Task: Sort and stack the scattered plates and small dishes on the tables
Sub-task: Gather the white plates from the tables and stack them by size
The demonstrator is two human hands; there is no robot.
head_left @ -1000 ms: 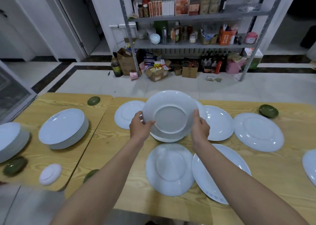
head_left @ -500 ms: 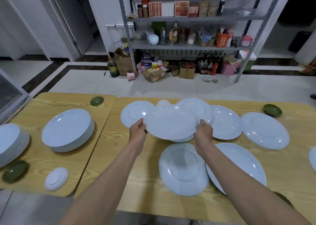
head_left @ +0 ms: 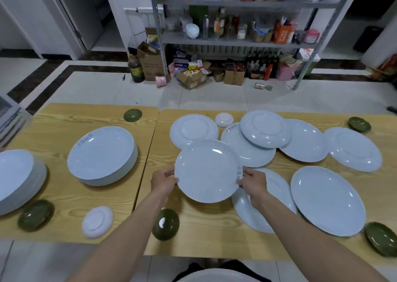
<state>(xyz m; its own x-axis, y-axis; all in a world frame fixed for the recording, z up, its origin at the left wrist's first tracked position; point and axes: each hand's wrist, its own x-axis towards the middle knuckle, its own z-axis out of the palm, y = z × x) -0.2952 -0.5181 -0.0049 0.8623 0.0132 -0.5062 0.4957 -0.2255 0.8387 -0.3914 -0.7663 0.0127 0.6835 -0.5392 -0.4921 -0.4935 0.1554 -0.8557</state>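
Turned over since a second ago, the white plate (head_left: pixel 207 171) now faces up, lower and nearer to the person.

Left hand (head_left: pixel 164 180) grips its left rim and right hand (head_left: pixel 252 182) its right rim, fingers curled round the edge. The plate sits above the near part of the right table (head_left: pixel 204 234), overlapping an oval plate (head_left: pixel 279 187) beneath the right hand. A stack of plates (head_left: pixel 103 155) stands on the left table (head_left: pixel 64 127).

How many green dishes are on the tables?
5 green dishes. Left table: far edge, front left. Right table: front left, far right, front right. Others may be hidden.
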